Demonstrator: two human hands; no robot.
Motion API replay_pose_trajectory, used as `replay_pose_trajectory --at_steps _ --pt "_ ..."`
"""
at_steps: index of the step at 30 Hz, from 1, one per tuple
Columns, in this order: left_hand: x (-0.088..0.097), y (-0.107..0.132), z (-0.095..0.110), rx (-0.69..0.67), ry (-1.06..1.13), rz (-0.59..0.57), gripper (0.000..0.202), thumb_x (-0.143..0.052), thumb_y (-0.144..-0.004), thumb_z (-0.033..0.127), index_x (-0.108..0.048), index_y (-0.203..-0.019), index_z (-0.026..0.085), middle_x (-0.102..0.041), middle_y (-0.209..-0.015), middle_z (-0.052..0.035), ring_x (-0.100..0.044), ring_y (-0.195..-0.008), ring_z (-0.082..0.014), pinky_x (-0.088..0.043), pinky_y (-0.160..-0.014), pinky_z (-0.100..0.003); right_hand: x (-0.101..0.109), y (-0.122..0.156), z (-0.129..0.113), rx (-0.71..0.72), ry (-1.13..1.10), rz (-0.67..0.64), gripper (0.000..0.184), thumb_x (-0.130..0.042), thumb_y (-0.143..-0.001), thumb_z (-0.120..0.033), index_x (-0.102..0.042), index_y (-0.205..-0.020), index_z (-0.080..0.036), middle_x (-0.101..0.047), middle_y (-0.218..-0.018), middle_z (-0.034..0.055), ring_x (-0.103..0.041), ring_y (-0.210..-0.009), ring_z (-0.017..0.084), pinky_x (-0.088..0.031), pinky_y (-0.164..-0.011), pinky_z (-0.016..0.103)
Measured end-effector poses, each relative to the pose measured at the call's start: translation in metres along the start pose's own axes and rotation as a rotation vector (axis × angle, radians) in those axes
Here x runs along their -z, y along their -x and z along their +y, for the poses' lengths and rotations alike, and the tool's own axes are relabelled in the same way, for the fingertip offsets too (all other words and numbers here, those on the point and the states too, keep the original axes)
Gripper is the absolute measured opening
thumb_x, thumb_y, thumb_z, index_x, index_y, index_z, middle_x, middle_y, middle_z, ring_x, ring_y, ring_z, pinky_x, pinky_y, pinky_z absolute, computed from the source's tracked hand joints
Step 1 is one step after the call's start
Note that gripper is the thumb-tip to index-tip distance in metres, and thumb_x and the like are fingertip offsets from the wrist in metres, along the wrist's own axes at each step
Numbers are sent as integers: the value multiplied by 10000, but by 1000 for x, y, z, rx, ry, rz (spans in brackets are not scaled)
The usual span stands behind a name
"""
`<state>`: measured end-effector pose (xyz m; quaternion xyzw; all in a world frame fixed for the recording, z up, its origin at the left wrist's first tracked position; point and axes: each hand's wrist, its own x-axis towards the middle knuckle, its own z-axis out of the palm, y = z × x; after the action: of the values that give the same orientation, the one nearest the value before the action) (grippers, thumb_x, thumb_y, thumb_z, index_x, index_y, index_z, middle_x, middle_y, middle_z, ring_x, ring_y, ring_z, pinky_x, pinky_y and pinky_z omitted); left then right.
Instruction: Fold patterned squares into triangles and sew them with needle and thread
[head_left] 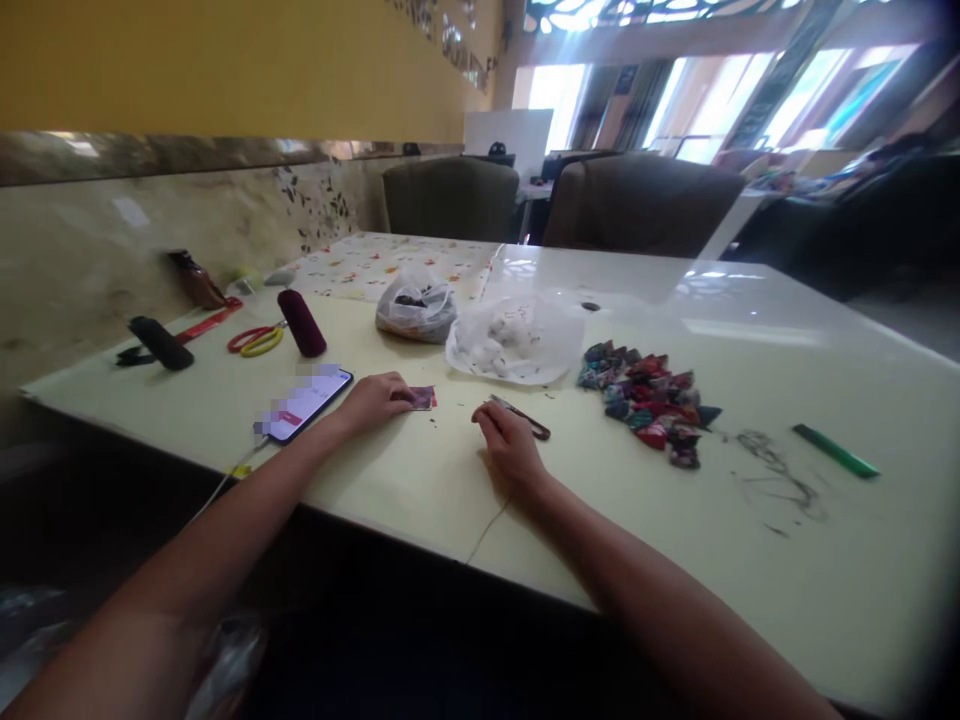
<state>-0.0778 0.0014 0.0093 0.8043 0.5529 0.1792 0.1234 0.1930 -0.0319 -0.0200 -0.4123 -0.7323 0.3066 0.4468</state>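
Observation:
My left hand (373, 402) rests on the table with its fingertips closed on a small patterned piece of fabric (422, 398) that has a red edge. To its right, the fingers of my right hand (514, 440) are pinched together; what they hold is too small to make out. A thin thread (487, 532) runs from beneath that hand toward the table's near edge. Thread snips (538, 428) lie just beyond the right hand, partly hidden by it. Beside my left wrist is a phone (307, 405) with its screen lit and a cable attached.
Behind my hands are a bag of dark bits (416, 310) and a white plastic bag with white stuffing (514, 345). Folded fabric pieces (649, 395), tangled thread (780, 470) and a green cutter (836, 452) lie right. Thread spools (302, 325) and scissors (259, 341) are left.

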Motion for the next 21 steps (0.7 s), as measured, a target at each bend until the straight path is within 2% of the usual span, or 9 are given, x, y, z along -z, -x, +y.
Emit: replay_pose_trajectory --at_steps 4,7,11,13,16,21 --pt "-2 -4 -7 -73 -124 -29 215 -621 -897 305 -807 -988 247 -734 -1058 -30 -694 -897 -180 -478 -812 -275 1 -3 2 14 17 -38 227 -445 -947 -327 -539 -778 -207 -577 -733 18 -525 -722 173 -383 -717 286" --pt "-4 -6 -13 -78 -129 -9 210 -618 -910 328 -813 -937 255 -742 -1054 -17 -701 -874 -164 -479 -789 -262 4 -6 3 4 84 -94 215 -440 -951 -299 -561 -802 -202 -612 -760 26 -551 -730 173 -381 -712 279" --pt "-6 -4 -15 -97 -127 20 231 -608 -924 367 -810 -957 261 -748 -1048 -9 -704 -850 -153 -488 -749 -253 14 -11 1 -105 416 -181 218 -440 -984 -280 -622 -894 -201 -706 -885 52 -623 -811 193 -361 -706 281" --pt "-7 -2 -13 -129 -171 46 234 -591 -927 340 -806 -953 252 -749 -1050 -16 -702 -851 -156 -494 -745 -254 20 -14 0 -185 630 -222 193 -469 -989 -293 -640 -1038 -215 -734 -964 64 -649 -858 220 -336 -681 290" --pt "-11 3 -11 -153 -205 110 231 -575 -922 300 -795 -939 234 -745 -1007 -32 -696 -847 -162 -505 -746 -254 29 -18 -1 -277 835 -287 257 -521 -969 -290 -584 -1208 -216 -742 -1034 87 -674 -903 259 -313 -645 305" --pt "-19 4 -12 -132 -249 194 238 -538 -926 265 -763 -911 190 -739 -956 -65 -690 -848 -193 -514 -754 -290 35 -24 -1 -358 960 -376 187 -478 -984 -234 -581 -1129 -178 -731 -1054 120 -692 -915 269 -315 -612 313"
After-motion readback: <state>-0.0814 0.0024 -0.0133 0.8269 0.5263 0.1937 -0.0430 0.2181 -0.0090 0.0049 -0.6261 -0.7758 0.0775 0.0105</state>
